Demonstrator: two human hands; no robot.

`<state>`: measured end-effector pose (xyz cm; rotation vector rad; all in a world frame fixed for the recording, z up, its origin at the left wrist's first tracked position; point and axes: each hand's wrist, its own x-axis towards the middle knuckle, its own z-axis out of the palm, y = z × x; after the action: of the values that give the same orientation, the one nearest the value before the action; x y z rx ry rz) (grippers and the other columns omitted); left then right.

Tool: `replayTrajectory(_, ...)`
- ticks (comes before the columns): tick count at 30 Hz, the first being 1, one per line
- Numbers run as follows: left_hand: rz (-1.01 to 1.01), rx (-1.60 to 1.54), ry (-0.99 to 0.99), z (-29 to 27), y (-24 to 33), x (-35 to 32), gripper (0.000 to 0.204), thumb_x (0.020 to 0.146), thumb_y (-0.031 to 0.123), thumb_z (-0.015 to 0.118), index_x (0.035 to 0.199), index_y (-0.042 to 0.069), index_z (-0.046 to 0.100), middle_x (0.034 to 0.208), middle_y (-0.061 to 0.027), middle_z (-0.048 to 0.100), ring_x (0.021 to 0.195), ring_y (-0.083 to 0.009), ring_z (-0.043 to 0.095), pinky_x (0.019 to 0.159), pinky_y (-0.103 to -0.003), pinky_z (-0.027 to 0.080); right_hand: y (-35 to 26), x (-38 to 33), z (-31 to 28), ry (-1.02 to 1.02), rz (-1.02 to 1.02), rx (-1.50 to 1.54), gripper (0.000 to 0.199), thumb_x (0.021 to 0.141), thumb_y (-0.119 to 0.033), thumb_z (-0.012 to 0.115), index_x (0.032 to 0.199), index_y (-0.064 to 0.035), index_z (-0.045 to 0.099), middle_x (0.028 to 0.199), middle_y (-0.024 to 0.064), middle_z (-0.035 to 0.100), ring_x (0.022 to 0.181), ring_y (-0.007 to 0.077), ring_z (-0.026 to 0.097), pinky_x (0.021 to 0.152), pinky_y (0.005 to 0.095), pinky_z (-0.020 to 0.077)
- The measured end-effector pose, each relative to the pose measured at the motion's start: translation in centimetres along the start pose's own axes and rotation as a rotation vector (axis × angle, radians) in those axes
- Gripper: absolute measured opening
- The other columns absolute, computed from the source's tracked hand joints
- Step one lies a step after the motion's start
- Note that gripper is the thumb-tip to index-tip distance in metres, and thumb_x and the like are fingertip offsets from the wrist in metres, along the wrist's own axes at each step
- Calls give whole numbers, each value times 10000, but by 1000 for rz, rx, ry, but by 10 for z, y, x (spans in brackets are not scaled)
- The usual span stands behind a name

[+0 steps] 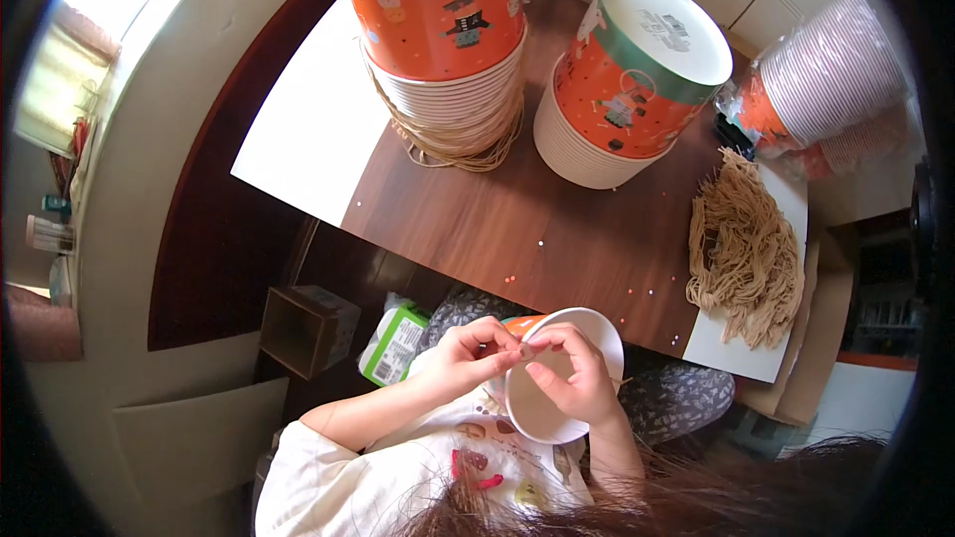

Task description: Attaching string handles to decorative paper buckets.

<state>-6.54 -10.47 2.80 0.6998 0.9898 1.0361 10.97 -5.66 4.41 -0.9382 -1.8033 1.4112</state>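
Note:
A paper bucket point(542, 416), white inside with an orange outer wall, rests tilted in my lap with its mouth facing up. Over its rim, my left hand point(476, 351) and my right hand point(577, 380) meet fingertip to fingertip. Both are closed in a pinch around something small and pale, too small to name. A short bit of cord seems to stick out beside the bucket's right rim, near my right hand. On the table, a thick bundle of beige cords point(746, 249) lies to the right.
Two stacks of upside-down orange and green paper buckets point(438, 20) point(627, 104) stand on the brown table point(458, 214); loose cords loop around the left one. Tiny dots are scattered there. Plastic-wrapped buckets point(836, 80) sit far right. Below left are a cardboard box point(308, 328) and a green-white package point(393, 346).

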Motion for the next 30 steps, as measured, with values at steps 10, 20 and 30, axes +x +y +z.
replayTrajectory(10,-3,-46,-50,-2,-7,3,70,838,95,606,874,36,595,850,17,548,750,-25,492,658,-181,409,-4,0,-2,-130,-7,-283,125,738,-105,654,803,-56,558,782,49,586,758,215,568,720,334,423)
replayTrajectory(20,253,548,-49,1,13,-2,125,750,66,651,860,30,602,865,-61,537,815,-148,541,699,-265,437,-5,-1,-3,-39,10,-145,90,760,-97,632,777,-52,555,780,63,592,748,241,572,708,336,422)
replayTrajectory(30,232,539,-21,4,12,-2,91,744,66,665,789,24,597,820,-62,543,801,-175,555,727,-278,448,-4,-6,-1,-10,122,106,170,765,-91,655,877,-37,540,802,63,607,740,172,600,664,279,468)
